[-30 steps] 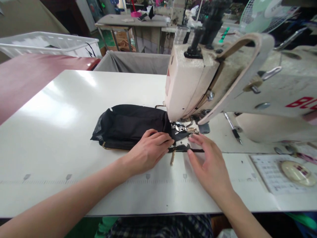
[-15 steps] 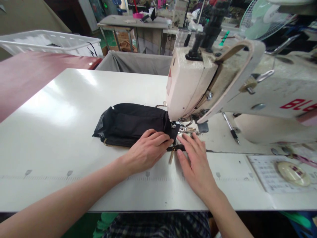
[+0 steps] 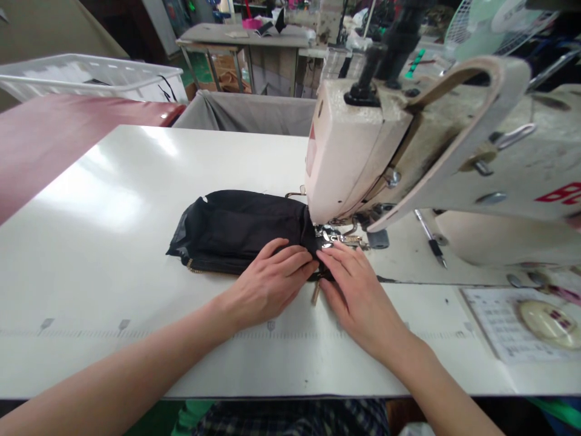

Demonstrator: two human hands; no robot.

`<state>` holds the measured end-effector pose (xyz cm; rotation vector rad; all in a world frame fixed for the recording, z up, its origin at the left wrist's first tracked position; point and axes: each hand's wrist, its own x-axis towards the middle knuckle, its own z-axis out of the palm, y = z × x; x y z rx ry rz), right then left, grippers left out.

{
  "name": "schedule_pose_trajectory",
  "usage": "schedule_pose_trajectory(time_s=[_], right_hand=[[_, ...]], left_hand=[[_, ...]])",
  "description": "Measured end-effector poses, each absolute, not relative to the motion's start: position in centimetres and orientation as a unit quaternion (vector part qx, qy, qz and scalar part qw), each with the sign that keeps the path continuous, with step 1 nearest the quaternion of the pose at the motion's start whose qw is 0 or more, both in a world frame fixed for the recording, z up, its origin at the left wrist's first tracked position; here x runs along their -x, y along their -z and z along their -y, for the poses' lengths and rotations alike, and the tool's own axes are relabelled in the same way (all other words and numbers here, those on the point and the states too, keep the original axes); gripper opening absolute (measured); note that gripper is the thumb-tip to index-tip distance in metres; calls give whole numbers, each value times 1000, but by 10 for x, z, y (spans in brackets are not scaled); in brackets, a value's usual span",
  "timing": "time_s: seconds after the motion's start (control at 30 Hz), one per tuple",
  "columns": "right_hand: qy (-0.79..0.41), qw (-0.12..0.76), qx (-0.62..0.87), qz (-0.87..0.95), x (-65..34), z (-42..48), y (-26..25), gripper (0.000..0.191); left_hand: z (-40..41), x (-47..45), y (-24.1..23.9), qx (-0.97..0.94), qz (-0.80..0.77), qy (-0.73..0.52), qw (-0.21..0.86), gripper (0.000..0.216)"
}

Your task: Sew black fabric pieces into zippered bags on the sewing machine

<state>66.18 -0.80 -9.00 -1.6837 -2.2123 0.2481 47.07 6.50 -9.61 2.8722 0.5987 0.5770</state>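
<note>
A black fabric pouch [image 3: 245, 224] with a gold-toothed zipper along its near edge lies on the white table, its right end beside the sewing machine's metal presser foot [image 3: 338, 237]. My left hand [image 3: 272, 278] is closed on the pouch's near right corner, fingertips bent down on the cloth and thumb hidden. Against the same end, my right hand [image 3: 356, 290] grips the fabric edge between thumb and forefinger, the other fingers reaching beside the presser foot. A gold zipper pull [image 3: 316, 293] hangs out between the two hands.
The sewing machine head [image 3: 354, 151] rises at the right over the white table [image 3: 91, 266]. A pen [image 3: 430, 239] and an oval object on a printed card [image 3: 490, 321] lie on the right. Beyond are a white plastic basket [image 3: 113, 69] and a grey cloth bin [image 3: 254, 109].
My right hand has slid slightly left, closer to my left hand, and covers more of the zipper end. The pouch has barely moved. The camera view has shifted a little.
</note>
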Motion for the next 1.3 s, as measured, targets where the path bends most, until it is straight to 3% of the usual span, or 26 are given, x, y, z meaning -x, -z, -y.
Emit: schedule_pose_trajectory(time_s=[0.4,0.7,0.97,1.3], right_hand=[[-16,89,553,828,-670,2,86,38],[-13,200,593,780,-677,16,99,36],[-39,128,553,823,-671,15,93,41],[-45,122,548,826,-670,6,85,35]], left_hand=[[-66,-473,98,-961,-210,-160,88,37],[-68,-473,99,-959,-207,-165,105,36],[-67,-474,101,-960,-205,-169,90,40],[-78,-472,89,-971,-184,-125,84,39]])
